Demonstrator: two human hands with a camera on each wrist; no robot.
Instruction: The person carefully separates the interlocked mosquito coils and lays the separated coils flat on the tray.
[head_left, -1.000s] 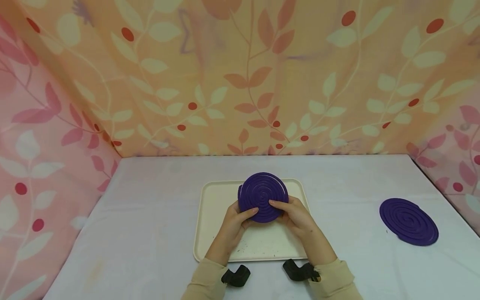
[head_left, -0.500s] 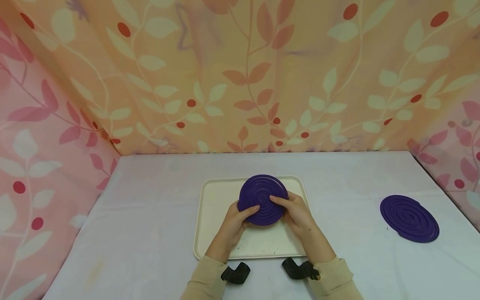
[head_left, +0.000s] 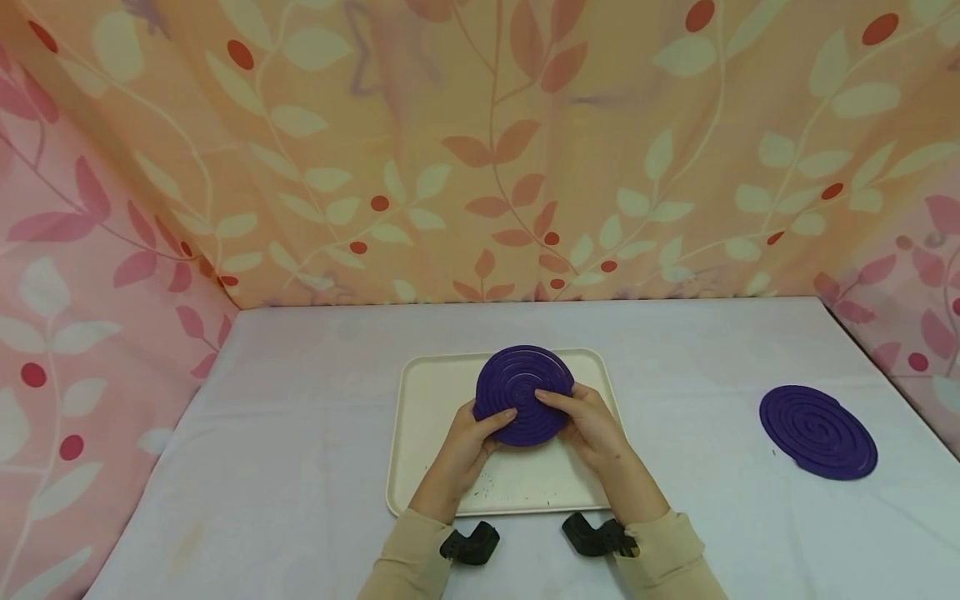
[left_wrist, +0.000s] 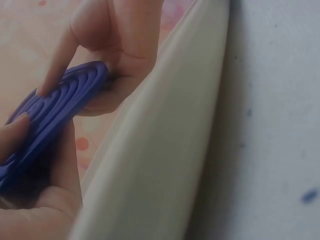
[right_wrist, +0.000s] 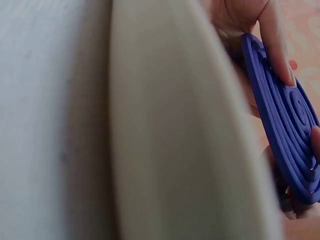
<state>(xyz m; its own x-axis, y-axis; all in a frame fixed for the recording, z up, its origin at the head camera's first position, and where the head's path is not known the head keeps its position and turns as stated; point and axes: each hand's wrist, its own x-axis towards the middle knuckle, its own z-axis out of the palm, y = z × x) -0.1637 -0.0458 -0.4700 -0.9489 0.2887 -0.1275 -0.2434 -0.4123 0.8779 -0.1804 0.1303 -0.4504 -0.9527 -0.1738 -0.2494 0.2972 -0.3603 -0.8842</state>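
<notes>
Both hands hold a flat purple clay coil disc (head_left: 522,375), wound in a spiral, up over a cream tray (head_left: 423,467). My left hand (head_left: 467,446) grips its lower left, the thumb lying on the coils and the fingers behind. On the lower right, my right hand (head_left: 596,429) holds it the same way, its thumb close to the spiral's centre. In the left wrist view the disc (left_wrist: 55,105) appears tilted, pinched between thumbs and fingers. The right wrist view shows the ridged face of the disc (right_wrist: 285,120) and its thick rim.
A second purple spiral disc (head_left: 817,432) lies flat on the white tablecloth (head_left: 697,375) at the right. Small dark crumbs dot the tray near its front. Patterned cloth walls (head_left: 495,167) stand behind and at both sides of the table.
The disc has shifted and turned slightly between the fingers; a step in its rim showed at the left earlier and shows at the right now. Both hands keep their grip in nearly the same place.
</notes>
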